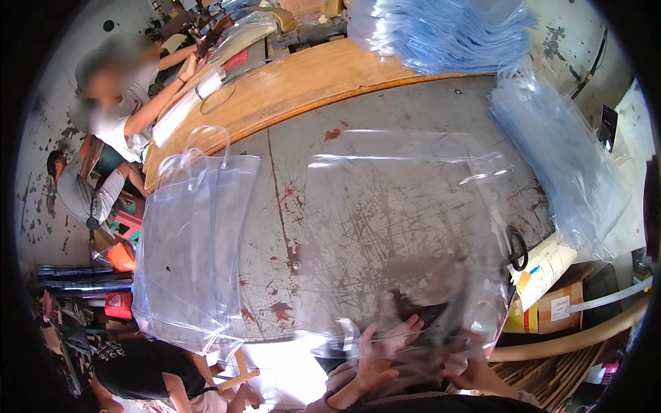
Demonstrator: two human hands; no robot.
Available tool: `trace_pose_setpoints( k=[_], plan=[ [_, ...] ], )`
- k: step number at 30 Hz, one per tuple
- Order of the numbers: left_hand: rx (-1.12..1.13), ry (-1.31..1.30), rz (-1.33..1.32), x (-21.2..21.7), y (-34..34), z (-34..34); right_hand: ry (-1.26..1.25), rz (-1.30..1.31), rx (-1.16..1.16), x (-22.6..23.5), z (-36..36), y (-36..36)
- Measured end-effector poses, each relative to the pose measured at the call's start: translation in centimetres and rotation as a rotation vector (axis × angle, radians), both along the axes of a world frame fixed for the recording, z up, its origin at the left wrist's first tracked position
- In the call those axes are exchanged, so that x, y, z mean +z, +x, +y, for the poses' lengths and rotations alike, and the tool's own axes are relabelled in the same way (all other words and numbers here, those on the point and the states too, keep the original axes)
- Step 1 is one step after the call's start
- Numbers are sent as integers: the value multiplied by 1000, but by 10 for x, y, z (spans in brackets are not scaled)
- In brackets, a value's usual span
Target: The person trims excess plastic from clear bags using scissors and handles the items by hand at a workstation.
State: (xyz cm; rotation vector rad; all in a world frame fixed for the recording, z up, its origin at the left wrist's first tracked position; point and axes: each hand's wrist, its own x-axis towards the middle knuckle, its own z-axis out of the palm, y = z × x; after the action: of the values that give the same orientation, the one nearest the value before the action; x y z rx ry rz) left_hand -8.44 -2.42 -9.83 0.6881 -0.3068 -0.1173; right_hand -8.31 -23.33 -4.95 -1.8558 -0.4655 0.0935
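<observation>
A clear plastic piece (406, 206), perhaps a flat bag, lies on the worn grey table (282, 206) in front of me. At its near edge is my left hand (385, 347), fingers stretched and apart, seen partly through the plastic. My right hand (475, 365) is at the near right corner, blurred and partly behind the plastic, so its fingers do not show clearly. To the left lies a stack of clear plastic bags (189, 241) with loop handles. Black-handled scissors (518, 248) rest by the table's right edge, their blades hidden.
A heap of bluish plastic (447, 38) sits at the back on a wooden board (296, 82). More clear sheets (561, 158) hang over the right side. A cardboard box (554, 306) and papers (544, 272) stand right. Several people (127, 131) are on the left.
</observation>
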Motion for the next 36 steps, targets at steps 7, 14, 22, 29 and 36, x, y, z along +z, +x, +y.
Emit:
trace_pose_setpoints(
  k=[7,14,22,29,36],
  plan=[
    [-22,324,529,17,-27,28,-712,192,862,94,-66,61],
    [132,554,576,0,-60,39,-527,-574,-62,115,4,169],
    [237,545,519,9,-52,36,-374,205,292,116,10,207],
    [304,310,388,48,-17,20,335,-418,-617,120,-98,169],
    [511,752,157,26,-6,36,-31,-782,-1417,140,-162,102]
  ],
)
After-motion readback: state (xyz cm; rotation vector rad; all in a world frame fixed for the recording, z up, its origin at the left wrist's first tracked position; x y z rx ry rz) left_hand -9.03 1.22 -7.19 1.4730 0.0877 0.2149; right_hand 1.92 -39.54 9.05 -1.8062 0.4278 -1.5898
